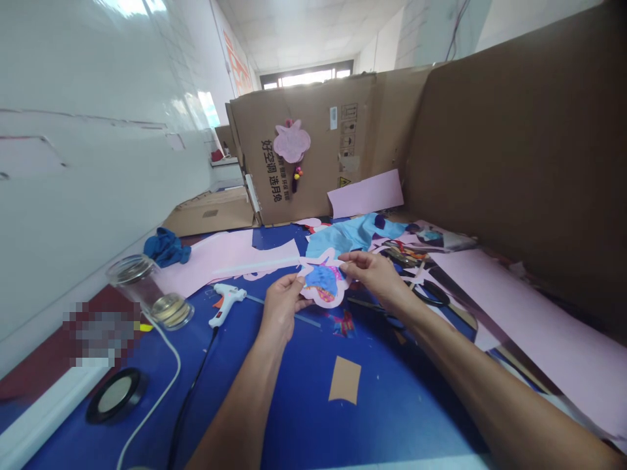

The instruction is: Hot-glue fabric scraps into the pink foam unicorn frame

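A pink scallop-edged paper cutout point(329, 297) with blue and patterned fabric on its face is held up over the blue table. My left hand point(284, 301) pinches its left edge between thumb and fingers. At its upper right edge, my right hand point(368, 271) has thumb and fingertips closed together on the rim. Below the cutout, a scrap of colourful fabric point(343, 324) lies on the table. Closer to me is a small tan card piece point(345, 380). Left of my left hand rests a white glue gun point(227, 303) with a black cord.
A glass jar point(169, 307) lies at the left near a black tape roll point(116, 395). Pink sheets point(220, 261), light blue cloth point(343, 236) and black-handled scissors point(431, 294) lie around. Cardboard walls point(313, 156) stand behind and at right; a pink cutout point(292, 141) hangs there.
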A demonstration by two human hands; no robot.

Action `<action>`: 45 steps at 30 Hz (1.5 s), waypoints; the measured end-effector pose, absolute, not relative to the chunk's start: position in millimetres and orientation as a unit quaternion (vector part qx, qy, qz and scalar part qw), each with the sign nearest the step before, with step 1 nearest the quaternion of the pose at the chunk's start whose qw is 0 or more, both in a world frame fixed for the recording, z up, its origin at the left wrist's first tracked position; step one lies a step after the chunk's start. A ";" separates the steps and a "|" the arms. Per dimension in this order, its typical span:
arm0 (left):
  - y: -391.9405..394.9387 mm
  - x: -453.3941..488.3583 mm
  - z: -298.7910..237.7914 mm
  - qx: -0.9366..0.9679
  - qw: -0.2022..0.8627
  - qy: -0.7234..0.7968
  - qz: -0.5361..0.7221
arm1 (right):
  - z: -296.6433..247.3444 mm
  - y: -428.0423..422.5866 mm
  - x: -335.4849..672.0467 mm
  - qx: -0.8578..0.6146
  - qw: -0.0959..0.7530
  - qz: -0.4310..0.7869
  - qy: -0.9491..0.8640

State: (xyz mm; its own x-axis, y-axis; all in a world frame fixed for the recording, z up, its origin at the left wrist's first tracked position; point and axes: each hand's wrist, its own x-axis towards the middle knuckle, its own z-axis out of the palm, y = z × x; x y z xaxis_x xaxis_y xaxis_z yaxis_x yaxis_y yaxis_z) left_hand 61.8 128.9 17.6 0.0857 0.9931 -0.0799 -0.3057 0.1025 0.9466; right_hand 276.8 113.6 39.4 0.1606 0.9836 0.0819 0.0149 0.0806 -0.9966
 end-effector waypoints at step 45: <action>124.6 68.2 18.6 0.437 0.603 0.403 0.532 | 34.1 116.5 277.0 -0.479 0.551 0.475 -0.491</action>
